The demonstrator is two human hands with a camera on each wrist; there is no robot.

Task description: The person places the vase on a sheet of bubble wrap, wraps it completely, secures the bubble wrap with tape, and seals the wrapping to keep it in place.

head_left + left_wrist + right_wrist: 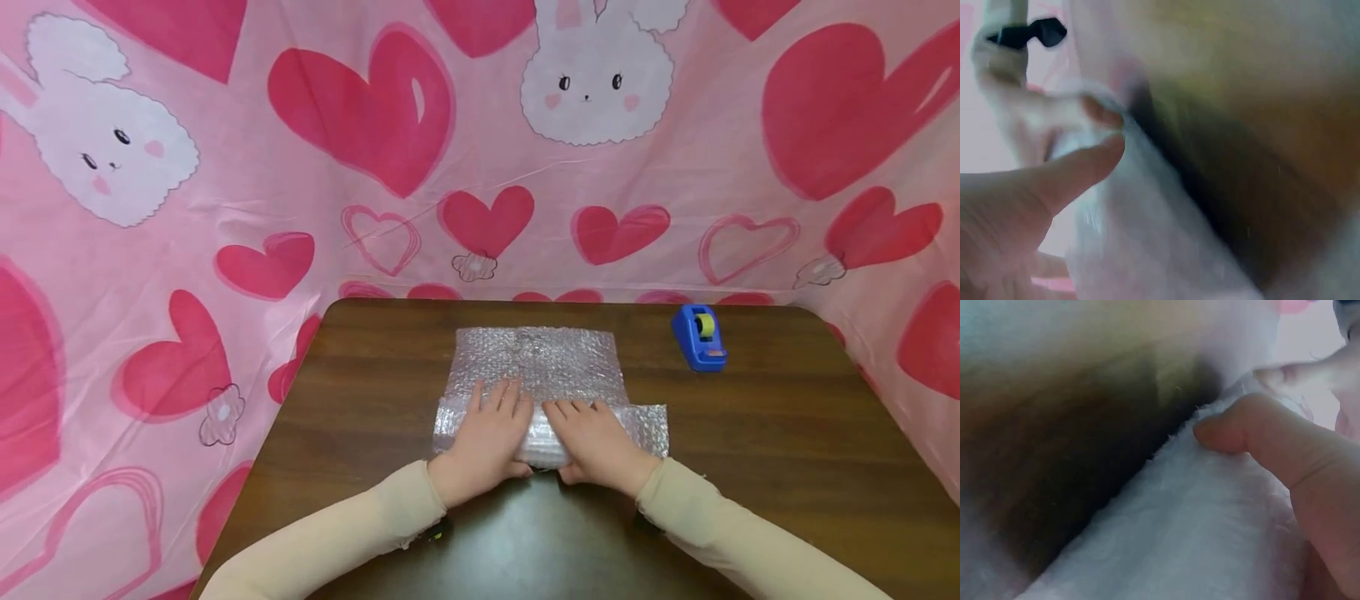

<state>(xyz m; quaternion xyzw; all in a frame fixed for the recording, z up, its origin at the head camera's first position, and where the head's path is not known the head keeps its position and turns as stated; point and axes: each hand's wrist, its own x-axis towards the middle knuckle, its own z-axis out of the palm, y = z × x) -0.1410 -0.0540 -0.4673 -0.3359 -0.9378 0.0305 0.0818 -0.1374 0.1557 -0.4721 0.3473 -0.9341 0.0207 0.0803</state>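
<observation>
A sheet of clear bubble wrap (538,358) lies on the dark wooden table, its near end folded over into a thick roll (543,442). Whatever may be inside the roll is hidden. My left hand (487,433) grips the roll from above, fingers over its top and thumb on the near side. Just to the right, my right hand (600,442) holds the same roll, its thumb close to the left one. In the left wrist view the left thumb (1079,172) presses along the wrap's edge. The right thumb (1235,428) lies against the wrap in the right wrist view.
A blue tape dispenser (701,340) with a yellow roll core stands at the back right of the table (772,433). Pink cloth (495,150) printed with hearts and rabbits hangs behind and along both sides.
</observation>
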